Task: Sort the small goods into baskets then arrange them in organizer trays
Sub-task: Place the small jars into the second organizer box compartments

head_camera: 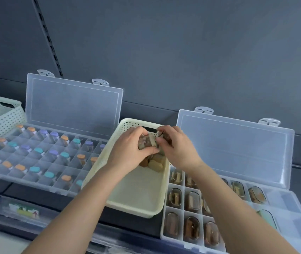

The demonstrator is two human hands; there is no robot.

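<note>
Your two hands meet on one case point(147, 142) above the basket point(138, 196).
Vial tray point(36, 184) at left; over the basket your left hand point(127, 150) grips the case, your right hand point(178, 146) pinches its end; the second tray point(289, 204) lies right.

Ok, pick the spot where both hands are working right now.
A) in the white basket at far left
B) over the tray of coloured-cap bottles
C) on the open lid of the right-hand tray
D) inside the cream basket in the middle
D: the left hand and right hand meet at the far end of the cream basket, gripping small brownish cases there.
</note>
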